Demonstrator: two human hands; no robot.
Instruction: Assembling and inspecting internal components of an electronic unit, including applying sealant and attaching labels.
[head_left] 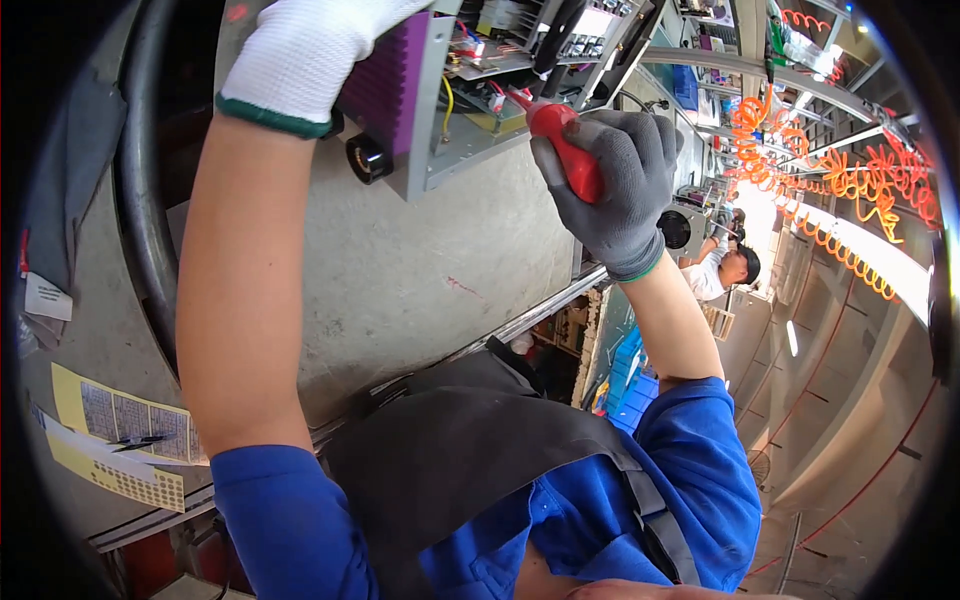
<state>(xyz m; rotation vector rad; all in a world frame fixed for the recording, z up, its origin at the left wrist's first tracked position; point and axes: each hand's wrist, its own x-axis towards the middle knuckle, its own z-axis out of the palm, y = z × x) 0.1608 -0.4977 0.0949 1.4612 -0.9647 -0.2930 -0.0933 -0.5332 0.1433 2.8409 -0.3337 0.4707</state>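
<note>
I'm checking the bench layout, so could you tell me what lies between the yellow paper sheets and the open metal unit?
In the head view, only bare grey bench top and the left forearm lie between yellow sheets and metal unit.

A factory assembly hall is shown, as indicated by a grey workbench (420,270), an opened metal electrical unit (450,90), orange coiled air hoses (850,180) hung overhead, stacked blue bins (625,375) and another worker (722,270) seen nearby.

A red-handled screwdriver (566,150), gripped at far centre, angles its tip up-left into an open grey metal equipment chassis (440,110) standing on the workbench, purple heat sink and black knob on its near-left face, wiring exposed.
</note>
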